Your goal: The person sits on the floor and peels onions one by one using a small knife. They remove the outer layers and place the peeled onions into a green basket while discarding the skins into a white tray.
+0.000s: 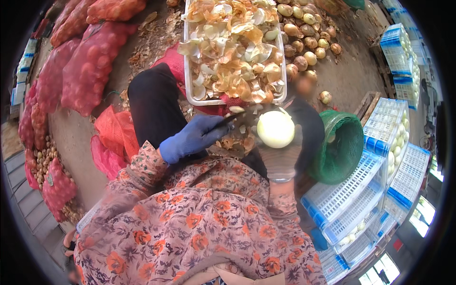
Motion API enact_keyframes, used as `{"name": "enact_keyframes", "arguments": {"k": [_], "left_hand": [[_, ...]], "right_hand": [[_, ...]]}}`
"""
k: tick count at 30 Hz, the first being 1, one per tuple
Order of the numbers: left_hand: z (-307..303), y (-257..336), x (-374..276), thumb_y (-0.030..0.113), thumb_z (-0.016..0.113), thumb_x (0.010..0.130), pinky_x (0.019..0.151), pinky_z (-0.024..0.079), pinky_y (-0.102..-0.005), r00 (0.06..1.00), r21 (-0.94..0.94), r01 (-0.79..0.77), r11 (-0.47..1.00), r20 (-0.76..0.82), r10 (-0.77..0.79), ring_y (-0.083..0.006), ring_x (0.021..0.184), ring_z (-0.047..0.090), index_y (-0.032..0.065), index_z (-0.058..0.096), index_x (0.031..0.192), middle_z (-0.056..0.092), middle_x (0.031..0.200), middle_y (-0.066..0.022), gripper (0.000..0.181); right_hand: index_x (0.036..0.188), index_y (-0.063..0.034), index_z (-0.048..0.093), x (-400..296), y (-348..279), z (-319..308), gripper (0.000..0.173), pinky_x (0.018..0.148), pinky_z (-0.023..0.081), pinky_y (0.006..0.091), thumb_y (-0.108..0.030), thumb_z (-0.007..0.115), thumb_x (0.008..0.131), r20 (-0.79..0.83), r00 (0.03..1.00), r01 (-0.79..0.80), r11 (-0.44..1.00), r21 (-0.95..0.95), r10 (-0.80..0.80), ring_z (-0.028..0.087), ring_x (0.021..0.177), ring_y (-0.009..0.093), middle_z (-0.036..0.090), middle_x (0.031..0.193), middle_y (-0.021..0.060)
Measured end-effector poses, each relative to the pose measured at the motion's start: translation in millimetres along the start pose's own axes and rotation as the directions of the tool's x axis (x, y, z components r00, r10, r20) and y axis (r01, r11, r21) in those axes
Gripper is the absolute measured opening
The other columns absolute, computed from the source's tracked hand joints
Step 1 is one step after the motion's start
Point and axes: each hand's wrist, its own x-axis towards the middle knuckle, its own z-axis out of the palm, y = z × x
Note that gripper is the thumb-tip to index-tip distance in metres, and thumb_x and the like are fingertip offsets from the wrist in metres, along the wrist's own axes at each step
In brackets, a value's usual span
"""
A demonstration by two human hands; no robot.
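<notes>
My left hand point(194, 137), in a blue knit glove, grips a knife point(228, 119) whose dark blade points right, toward the onion. A peeled, pale onion point(276, 129) rests in my right hand point(279, 160), which wears a greyish striped glove. A thin strip stands up from the onion's top edge. The fingers under the onion are mostly hidden and blurred. Just beyond both hands is a white plastic crate point(237, 102), heaped with dry onion skins point(231, 53). Loose skin scraps point(231, 142) lie between my knees.
Unpeeled onions point(306, 32) are piled on the floor beyond the crate, at right. A green mesh basket point(338, 146) stands by my right knee. Blue-and-white crates point(352, 188), some with peeled onions, are stacked at right. Red mesh sacks point(89, 67) of onions line the left.
</notes>
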Motion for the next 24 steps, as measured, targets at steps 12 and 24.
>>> {"name": "enact_keyframes", "arguments": {"k": [12, 24], "left_hand": [[-47, 20, 11, 0.022, 0.069, 0.093, 0.063, 0.052, -0.0411, 0.897, 0.355, -0.363, 0.861, 0.384, 0.220, -0.0347, 0.075, 0.065, 0.0093, 0.070, 0.107, 0.066, 0.089, -0.0115, 0.019], [-54, 10, 21, 0.023, 0.066, 0.094, 0.067, 0.050, -0.0425, 0.820, 0.291, -0.388, 0.874, 0.541, 0.184, -0.0349, 0.079, 0.065, 0.0116, 0.069, 0.106, 0.065, 0.091, -0.0111, 0.017]], "right_hand": [[0.133, -0.0027, 0.054, -12, 5, 5, 0.067, 0.092, 0.057, 0.0553, -0.052, 0.066, 0.089, -0.177, 0.981, -0.109, 0.982, -0.152, 0.081, 0.065, 0.111, 0.038, 0.064, 0.124, 0.0182], [0.127, -0.0031, 0.056, -14, 12, 9, 0.065, 0.088, 0.058, 0.0532, -0.056, 0.063, 0.089, -0.200, 0.968, -0.200, 0.947, -0.250, 0.152, 0.067, 0.106, 0.036, 0.065, 0.122, 0.0205]]}}
